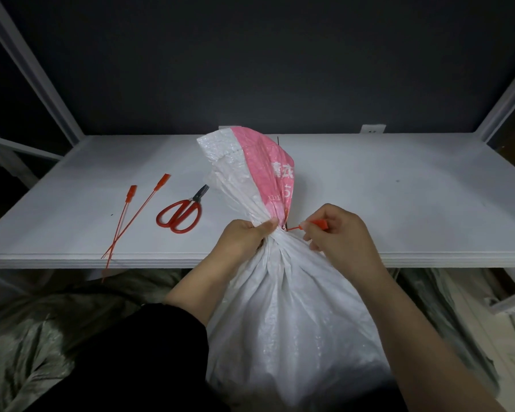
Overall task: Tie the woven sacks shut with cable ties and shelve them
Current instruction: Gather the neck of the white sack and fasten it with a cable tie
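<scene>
A white woven sack is stood before the shelf edge, its neck gathered. The neck is clenched in the left hand, grip closed tight. A red cable tie at the neck is pinched by the right hand. Farther off, red scissors and two spare ties are laid on the white shelf.

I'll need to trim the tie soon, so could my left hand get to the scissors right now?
Probably not yet: the left hand grips the sack neck. Path to the scissors looks clear.
</scene>
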